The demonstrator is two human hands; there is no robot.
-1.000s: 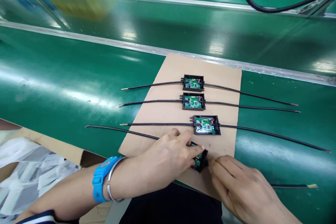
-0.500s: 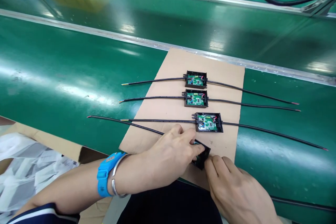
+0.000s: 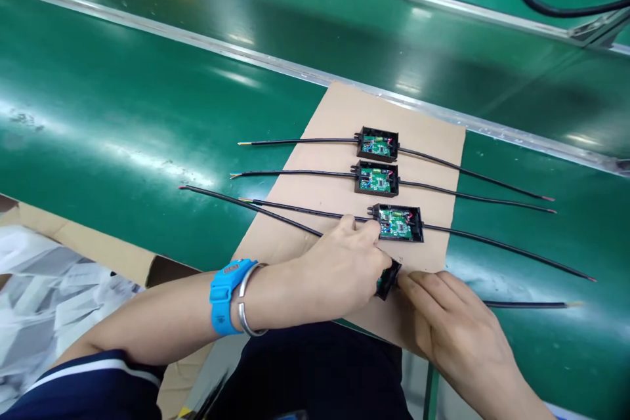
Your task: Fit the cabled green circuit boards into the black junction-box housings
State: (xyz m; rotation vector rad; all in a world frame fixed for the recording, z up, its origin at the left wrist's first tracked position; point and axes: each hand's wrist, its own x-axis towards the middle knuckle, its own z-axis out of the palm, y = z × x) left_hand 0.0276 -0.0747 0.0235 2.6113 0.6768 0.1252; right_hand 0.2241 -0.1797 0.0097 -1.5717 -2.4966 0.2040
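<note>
My left hand point(image 3: 344, 269) is closed over a small black plastic box point(image 3: 388, 280), covering most of it; a bit of green circuit board shows inside. At the box's right end, the fingers of my right hand point(image 3: 455, 318) are pinched together around its cable. One black cable point(image 3: 221, 198) with a red tip runs out to the left from under my left hand. Another black cable end point(image 3: 529, 305) emerges beyond my right hand. Just above lies an open box with a green circuit board point(image 3: 398, 222), close to my left fingertips.
Two more open boxes, an upper one point(image 3: 378, 144) and a middle one point(image 3: 377, 178), lie on the cardboard sheet point(image 3: 339, 105) with cables out both sides. A metal rail point(image 3: 275, 65) borders the green table point(image 3: 98, 92). White wrapping point(image 3: 63, 315) fills a carton at lower left.
The held box has turned and sits further under my left hand. My right hand has shifted right, and the cable beyond it now lies higher. The camera view has shifted slightly.
</note>
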